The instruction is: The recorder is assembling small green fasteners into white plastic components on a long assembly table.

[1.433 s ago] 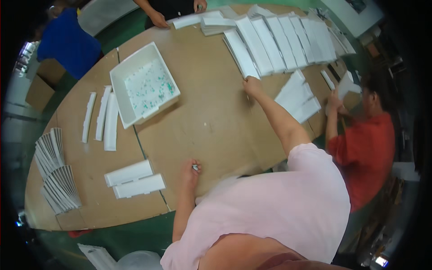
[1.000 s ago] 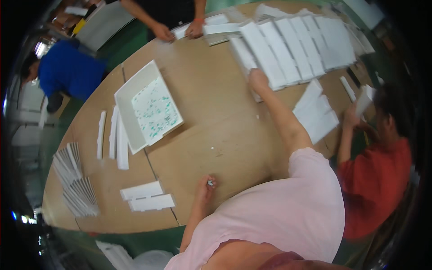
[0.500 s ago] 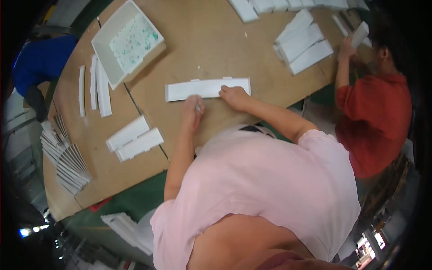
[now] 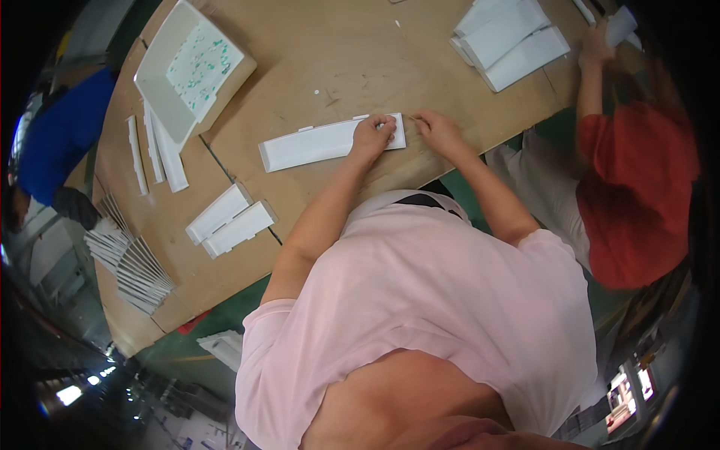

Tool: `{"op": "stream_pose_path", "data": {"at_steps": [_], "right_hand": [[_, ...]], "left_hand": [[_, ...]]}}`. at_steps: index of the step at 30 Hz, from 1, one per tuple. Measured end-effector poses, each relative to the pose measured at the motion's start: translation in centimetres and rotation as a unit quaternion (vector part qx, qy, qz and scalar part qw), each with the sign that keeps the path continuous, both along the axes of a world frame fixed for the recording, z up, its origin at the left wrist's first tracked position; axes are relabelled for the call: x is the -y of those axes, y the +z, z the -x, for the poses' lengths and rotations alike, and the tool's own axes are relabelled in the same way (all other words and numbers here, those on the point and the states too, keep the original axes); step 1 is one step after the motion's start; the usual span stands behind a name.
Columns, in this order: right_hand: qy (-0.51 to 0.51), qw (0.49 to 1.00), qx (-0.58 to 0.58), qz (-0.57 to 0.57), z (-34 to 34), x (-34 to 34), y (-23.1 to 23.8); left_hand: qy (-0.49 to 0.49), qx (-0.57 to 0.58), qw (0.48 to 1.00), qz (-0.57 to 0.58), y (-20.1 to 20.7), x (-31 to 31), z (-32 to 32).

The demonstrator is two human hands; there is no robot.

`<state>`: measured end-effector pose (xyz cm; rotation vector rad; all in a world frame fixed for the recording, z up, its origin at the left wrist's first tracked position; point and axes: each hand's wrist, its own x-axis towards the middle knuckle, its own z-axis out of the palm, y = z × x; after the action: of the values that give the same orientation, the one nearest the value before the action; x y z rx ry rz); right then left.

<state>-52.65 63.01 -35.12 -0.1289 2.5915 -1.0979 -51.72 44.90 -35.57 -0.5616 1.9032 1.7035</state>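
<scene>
One white panel [image 4: 307, 151] lies at upper centre of the frame, flat on the table [image 4: 300, 60]. Two hands are at its right end. The left hand [image 4: 372, 139] is over that end, fingers curled; whether they grasp anything cannot be told. The right hand [image 4: 441, 135] is just beyond the end, thumb and fingertips drawn together; whether they pinch anything cannot be told.

Upper left: one bin [image 4: 237, 84] containing green and white bits [image 4: 201, 67], too many to count; three strips [image 4: 172, 161] beside it. Left of centre: two trays [image 4: 241, 227], side by side. Lower left: two fanned stacks [image 4: 142, 274], pieces not countable. Upper right: one pile [image 4: 525, 56] of overlapping white pieces, at least three. Two co-workers noted: one in blue [image 4: 64, 142], left edge; one in red [image 4: 637, 195], right, holding one white piece [image 4: 619, 27].
</scene>
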Motion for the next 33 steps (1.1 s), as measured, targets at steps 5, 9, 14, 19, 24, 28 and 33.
{"op": "stream_pose_path", "data": {"at_steps": [5, 9, 14, 19, 24, 28, 33], "right_hand": [[0.034, 0.998, -0.038, 0.032, -0.6, -1.2, -1.7], [0.065, 0.994, -0.063, 0.057, -0.2, -2.4, -1.6], [0.163, 0.986, -0.036, -0.025, 2.1, -2.9, -0.4], [0.296, 0.952, -0.008, -0.078, 3.4, -0.7, 1.7], [0.248, 0.965, -0.038, 0.079, 3.1, -0.6, 0.8], [0.307, 0.951, 0.025, -0.013, 2.7, 1.8, 3.5], [0.329, 0.923, 0.201, 0.016, 5.6, -2.4, 1.8]], "left_hand": [[0.011, 0.022, 0.999, 0.029, -0.2, -2.0, 0.3], [-0.002, 0.008, 0.998, 0.06, -0.8, -2.7, 0.6], [0.019, -0.065, 0.997, 0.044, -1.0, -3.4, 0.9], [0.029, -0.073, 0.996, 0.052, -4.3, -2.3, -1.7], [0.005, -0.187, 0.971, 0.146, -3.1, -2.4, 0.0], [0.031, -0.163, 0.983, 0.081, -1.4, -1.3, -2.6], [0.011, -0.251, 0.964, 0.087, -3.3, -3.1, -3.6]]}}
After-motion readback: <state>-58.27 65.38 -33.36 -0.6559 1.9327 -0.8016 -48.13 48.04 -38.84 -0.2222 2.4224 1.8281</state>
